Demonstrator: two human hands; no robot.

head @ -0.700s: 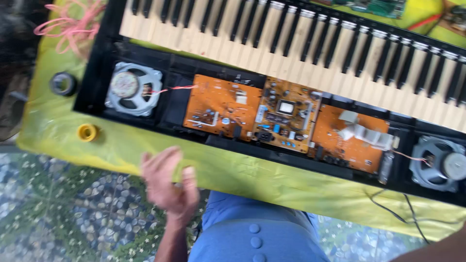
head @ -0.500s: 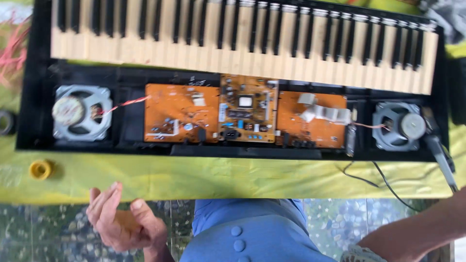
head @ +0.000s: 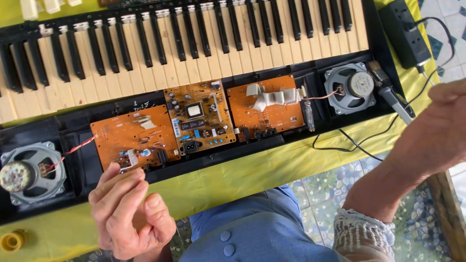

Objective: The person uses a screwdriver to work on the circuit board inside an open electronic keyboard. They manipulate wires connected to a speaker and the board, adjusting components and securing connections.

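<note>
Yellow-green cloth [head: 272,170] over a table, pebble-patterned floor [head: 320,194] below. On the cloth, an opened electronic keyboard [head: 194,43], black case, keys along the far side, insides bare along the near side. Three orange circuit boards in a row: left board [head: 133,138], middle board [head: 199,116], right board [head: 267,106] with a grey ribbon cable. Round speaker [head: 29,172] at the left end, second speaker [head: 350,87] at the right end, each on thin red wires. Left hand [head: 128,211] at the near edge of the case, just below the left board, fingers loosely curled, thumb near forefinger, nothing visibly gripped. Right hand [head: 449,121] raised at the right edge, mostly out of frame; grip impossible to tell. Black power strip [head: 405,31] top right, small yellow cap [head: 12,240] bottom left.
</note>
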